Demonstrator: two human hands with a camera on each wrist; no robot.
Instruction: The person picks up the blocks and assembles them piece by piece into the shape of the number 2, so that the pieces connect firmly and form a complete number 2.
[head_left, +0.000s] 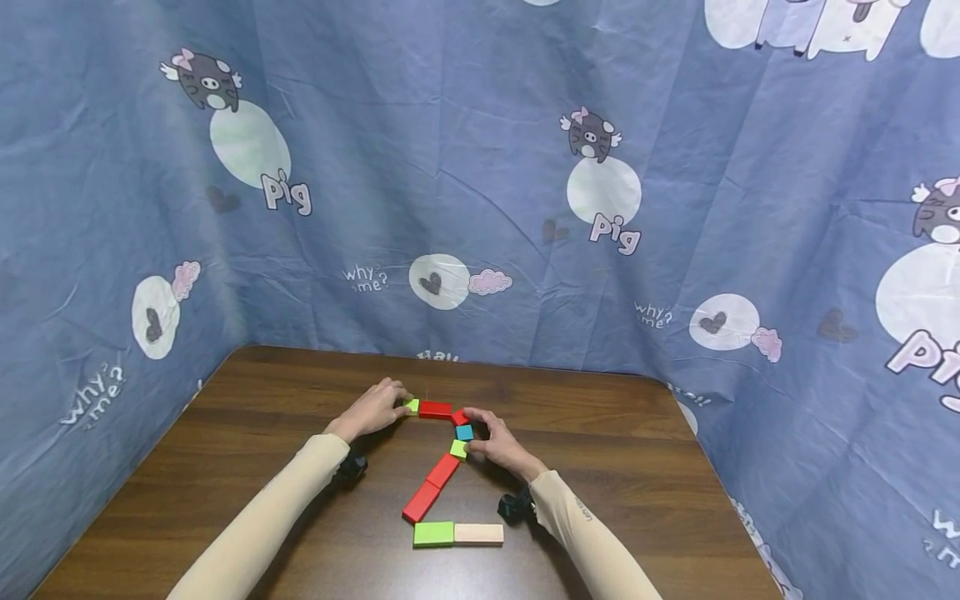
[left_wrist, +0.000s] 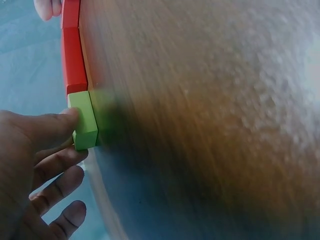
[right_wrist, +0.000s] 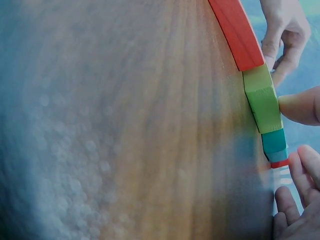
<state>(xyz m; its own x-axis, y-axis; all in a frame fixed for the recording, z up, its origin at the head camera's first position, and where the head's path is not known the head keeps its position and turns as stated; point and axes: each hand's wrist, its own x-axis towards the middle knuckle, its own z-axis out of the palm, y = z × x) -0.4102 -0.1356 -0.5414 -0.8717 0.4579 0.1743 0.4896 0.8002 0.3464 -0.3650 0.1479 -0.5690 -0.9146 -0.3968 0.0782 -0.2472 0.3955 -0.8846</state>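
At the far left end of a curved row of blocks, my left hand [head_left: 372,409] pinches a small light-green block [left_wrist: 84,120] between thumb and forefinger. A long red block [head_left: 435,410] adjoins it. My right hand [head_left: 501,446] lies along the outer right side of the bend, thumb and fingers spread apart. Its thumb touches a second green block [right_wrist: 263,100], while its forefinger reaches the small red block [head_left: 460,417]. Between those two sits a blue block [head_left: 464,432]. Two long red blocks, the upper [head_left: 443,470] and lower [head_left: 422,502], run down to the near left.
Nearest me, a larger green block [head_left: 433,534] and a pale wooden block [head_left: 479,535] lie end to end. All stand on a dark brown wooden table [head_left: 615,467]. Behind it hangs a blue curtain [head_left: 495,192] with pig prints.
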